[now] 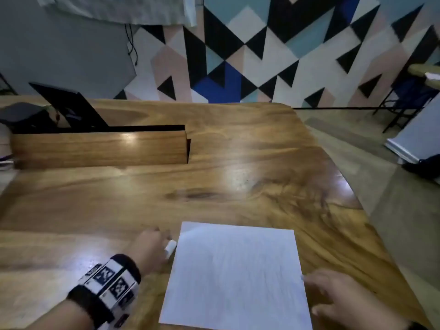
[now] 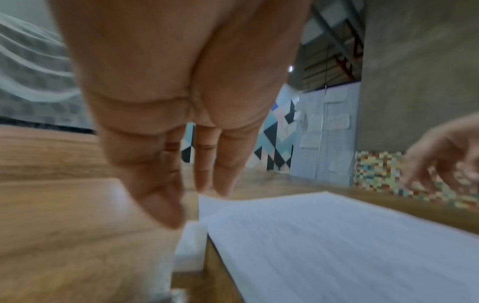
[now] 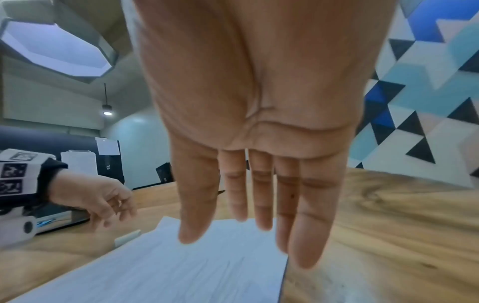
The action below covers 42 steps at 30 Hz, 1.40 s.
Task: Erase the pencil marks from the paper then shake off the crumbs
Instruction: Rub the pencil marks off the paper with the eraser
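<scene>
Head view: paper (image 1: 235, 277) lies flat on the wooden table (image 1: 214, 182), near the front edge. Eraser (image 1: 170, 248) sits just beside the paper's left edge. Left hand (image 1: 150, 246) over the eraser, fingers down around it; a firm grip cannot be told. Right hand (image 1: 338, 298) at the paper's right edge, fingers loosely spread, holding nothing.

Left wrist view: left hand (image 2: 181, 102) points down, fingers (image 2: 160, 201) near straight, thumb tip just above the eraser (image 2: 191, 246); contact unclear through blur. Paper (image 2: 337, 246) to the right.

Right wrist view: right hand (image 3: 254, 143) flat, fingers (image 3: 308, 235) extended over the right edge of the paper (image 3: 168, 270), empty. Left hand (image 3: 101, 201) beyond, fingers curled downward
</scene>
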Each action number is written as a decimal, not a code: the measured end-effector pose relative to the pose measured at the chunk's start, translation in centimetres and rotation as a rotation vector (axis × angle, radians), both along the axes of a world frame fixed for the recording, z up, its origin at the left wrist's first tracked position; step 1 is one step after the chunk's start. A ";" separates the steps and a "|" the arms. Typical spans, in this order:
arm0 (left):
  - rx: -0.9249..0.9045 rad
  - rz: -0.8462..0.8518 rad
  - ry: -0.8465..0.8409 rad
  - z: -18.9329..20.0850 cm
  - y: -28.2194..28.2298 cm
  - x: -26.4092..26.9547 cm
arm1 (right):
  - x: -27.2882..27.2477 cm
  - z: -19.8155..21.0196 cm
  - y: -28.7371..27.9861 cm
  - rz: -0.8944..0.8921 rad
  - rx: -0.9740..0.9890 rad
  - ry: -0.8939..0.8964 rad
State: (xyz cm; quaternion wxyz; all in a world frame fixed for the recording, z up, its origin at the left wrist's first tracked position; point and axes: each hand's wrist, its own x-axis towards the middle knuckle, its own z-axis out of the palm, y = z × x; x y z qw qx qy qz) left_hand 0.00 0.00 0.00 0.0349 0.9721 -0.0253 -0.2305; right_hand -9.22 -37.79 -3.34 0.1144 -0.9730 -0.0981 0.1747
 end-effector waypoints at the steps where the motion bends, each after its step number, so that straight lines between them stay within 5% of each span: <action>1: 0.018 -0.005 0.001 -0.7 -0.5 0.6 | 1.5 0.0 1.3 0.009 0.057 0.041; 3: -0.005 0.056 -0.015 -1.8 -0.9 1.1 | 3.1 0.7 2.6 -0.059 0.016 0.189; 8: 0.053 0.169 -0.002 -4.0 -0.6 1.1 | 4.9 0.0 2.5 -0.125 -0.128 0.198; 17: -0.117 0.286 -0.062 -2.9 -0.5 0.5 | 5.7 -1.9 1.7 -0.099 -0.177 0.256; 21: -0.194 0.302 -0.260 -1.1 -2.7 -0.1 | 5.5 -2.5 1.9 -0.094 -0.147 0.228; 28: -0.262 0.076 -0.615 -0.7 -8.4 -0.6 | 5.1 -2.8 2.5 -0.004 -0.043 0.226; 34: -0.416 0.057 -0.732 -0.3 -9.8 0.2 | 5.1 -2.9 2.6 0.034 -0.031 0.225; 37: -0.584 0.070 -0.549 -1.0 -11.8 0.0 | 5.1 -3.1 2.8 0.061 -0.024 0.216; 42: -0.852 0.219 0.066 -5.3 -15.6 0.5 | 5.1 -3.4 2.9 0.052 -0.022 0.201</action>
